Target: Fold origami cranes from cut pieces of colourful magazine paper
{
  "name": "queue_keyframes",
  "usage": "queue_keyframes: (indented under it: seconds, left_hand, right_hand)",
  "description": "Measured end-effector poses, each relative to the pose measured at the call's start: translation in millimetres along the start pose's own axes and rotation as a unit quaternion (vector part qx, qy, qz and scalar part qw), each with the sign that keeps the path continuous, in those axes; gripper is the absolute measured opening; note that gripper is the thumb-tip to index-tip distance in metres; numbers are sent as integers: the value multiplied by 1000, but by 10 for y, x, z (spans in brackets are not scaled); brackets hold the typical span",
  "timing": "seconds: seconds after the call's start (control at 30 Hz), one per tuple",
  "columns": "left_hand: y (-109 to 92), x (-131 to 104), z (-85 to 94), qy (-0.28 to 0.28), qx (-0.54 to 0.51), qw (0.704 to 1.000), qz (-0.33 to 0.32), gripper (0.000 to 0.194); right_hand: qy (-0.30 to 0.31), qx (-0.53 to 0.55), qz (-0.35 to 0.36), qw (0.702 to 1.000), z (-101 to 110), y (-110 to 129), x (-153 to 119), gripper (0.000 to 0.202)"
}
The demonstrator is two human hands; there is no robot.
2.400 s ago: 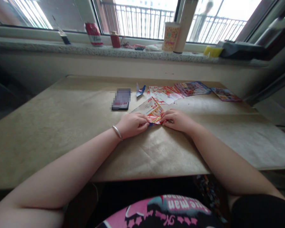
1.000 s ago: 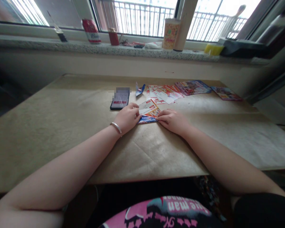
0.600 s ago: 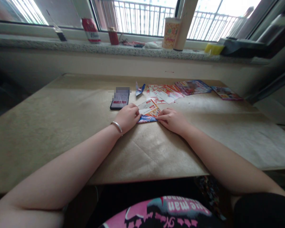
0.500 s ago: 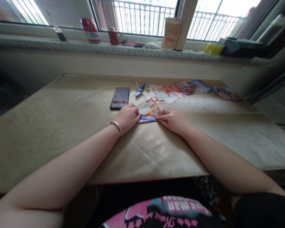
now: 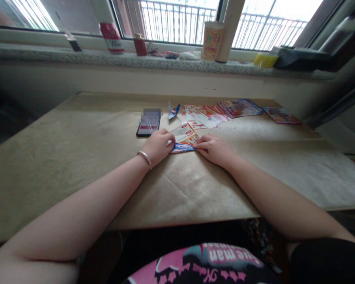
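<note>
A sheet of printed paper (image 5: pixel 185 135) lies on the table in front of me, white and orange on its upper face. Its near edge is folded over into a narrow blue strip. My left hand (image 5: pixel 159 146), with a silver bangle at the wrist, pinches the left end of that fold. At the right end, the fingers of my right hand (image 5: pixel 212 149) are pressed together on the same fold. Just beyond my left hand lies a phone (image 5: pixel 148 123). A small folded blue paper shape (image 5: pixel 173 111) stands to the right of the phone.
Loose printed sheets (image 5: pixel 205 116) spread behind the folded paper, with more colourful sheets (image 5: pixel 239 108) and a separate stack (image 5: pixel 281 115) farther right. On the windowsill (image 5: pixel 162 63) stand a red can (image 5: pixel 112 38), a red jar (image 5: pixel 140 45), a paper cup (image 5: pixel 212 41) and a yellow object (image 5: pixel 265 60).
Both hands stay on the fold with almost no movement. The whole view has shifted very slightly.
</note>
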State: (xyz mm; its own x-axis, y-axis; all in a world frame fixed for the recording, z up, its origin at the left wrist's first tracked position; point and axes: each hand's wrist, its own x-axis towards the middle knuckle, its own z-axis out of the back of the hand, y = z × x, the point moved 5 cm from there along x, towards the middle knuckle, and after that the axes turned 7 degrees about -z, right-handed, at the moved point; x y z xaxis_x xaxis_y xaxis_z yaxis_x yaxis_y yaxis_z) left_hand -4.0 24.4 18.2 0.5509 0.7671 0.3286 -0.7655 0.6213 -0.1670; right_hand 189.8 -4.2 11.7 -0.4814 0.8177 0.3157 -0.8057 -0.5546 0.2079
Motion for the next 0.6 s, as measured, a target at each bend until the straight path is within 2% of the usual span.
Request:
queue_keyframes:
  seconds: [0.13,0.23,0.6]
  left_hand:
    - [-122,-75,52,48,17,996,-71,34]
    - [-204,-145,85,66,35,992,-97,37]
    - [-294,-157,57,92,105,988,-74,38]
  right_hand:
    - [-2,-10,1,1000,8,3,-7,26]
    - [1,-14,4,1000,17,9,-11,26]
    - [8,-15,-7,1000,16,14,-7,27]
